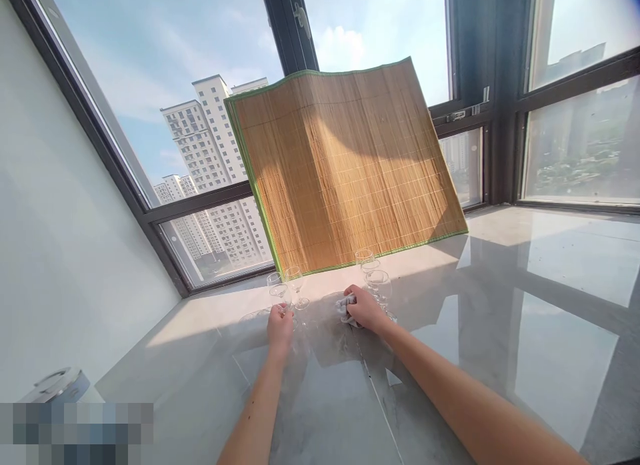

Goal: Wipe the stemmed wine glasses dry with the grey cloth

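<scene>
My left hand is closed on a clear stemmed glass, with its fingers low on the glass. Just beyond it stand two more stemmed glasses, one with its foot showing on the tiles. To the right, my right hand grips a crumpled whitish cloth against the shiny tiled surface. Right behind that hand is a row of clear glasses, the nearest glass partly hidden by the hand and wrist.
A woven bamboo mat with green edging leans upright against the dark window frame behind the glasses. A white wall bounds the left side. A white and grey container stands at the lower left, partly covered by a blurred patch.
</scene>
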`<control>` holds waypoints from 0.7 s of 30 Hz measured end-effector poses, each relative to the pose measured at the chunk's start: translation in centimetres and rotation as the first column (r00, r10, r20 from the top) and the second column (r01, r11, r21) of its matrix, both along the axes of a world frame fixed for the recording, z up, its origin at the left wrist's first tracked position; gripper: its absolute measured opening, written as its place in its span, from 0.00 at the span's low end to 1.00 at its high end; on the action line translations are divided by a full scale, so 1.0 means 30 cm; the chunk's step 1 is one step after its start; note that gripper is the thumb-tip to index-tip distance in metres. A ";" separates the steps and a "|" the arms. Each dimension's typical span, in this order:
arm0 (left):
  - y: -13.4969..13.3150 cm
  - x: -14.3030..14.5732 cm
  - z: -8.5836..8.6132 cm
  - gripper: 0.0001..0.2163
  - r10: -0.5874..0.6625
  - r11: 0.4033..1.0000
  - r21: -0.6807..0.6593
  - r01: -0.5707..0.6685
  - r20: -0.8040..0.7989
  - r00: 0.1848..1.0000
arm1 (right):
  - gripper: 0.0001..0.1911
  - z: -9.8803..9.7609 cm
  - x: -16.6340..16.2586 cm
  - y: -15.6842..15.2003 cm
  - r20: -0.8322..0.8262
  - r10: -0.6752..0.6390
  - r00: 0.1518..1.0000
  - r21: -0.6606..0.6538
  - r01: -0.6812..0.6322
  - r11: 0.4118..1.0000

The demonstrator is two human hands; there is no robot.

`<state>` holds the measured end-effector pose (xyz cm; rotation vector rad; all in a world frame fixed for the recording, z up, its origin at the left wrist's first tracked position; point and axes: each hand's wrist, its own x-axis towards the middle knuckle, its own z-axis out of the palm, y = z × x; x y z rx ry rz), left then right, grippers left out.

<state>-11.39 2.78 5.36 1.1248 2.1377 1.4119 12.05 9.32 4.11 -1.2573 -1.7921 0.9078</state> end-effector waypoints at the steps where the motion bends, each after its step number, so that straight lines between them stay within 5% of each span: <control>1: 0.001 0.000 -0.001 0.13 0.001 1.000 0.000 -0.001 -0.001 1.000 | 0.18 -0.003 0.004 0.007 0.009 0.014 1.000 0.012 -0.014 1.000; 12: 0.006 0.005 -0.002 0.12 -0.009 1.000 -0.021 0.009 -0.026 1.000 | 0.22 0.007 0.019 0.010 0.153 0.069 0.986 0.116 -0.087 0.989; 18: 0.004 0.027 -0.008 0.09 -0.022 1.000 -0.009 0.021 -0.144 0.989 | 0.29 0.030 -0.005 -0.055 0.321 0.202 0.925 0.329 -0.309 0.892; 21: 0.005 0.035 -0.009 0.08 -0.039 0.999 -0.017 0.037 -0.214 0.976 | 0.34 0.047 -0.012 -0.094 0.277 0.341 0.898 0.318 -0.420 0.850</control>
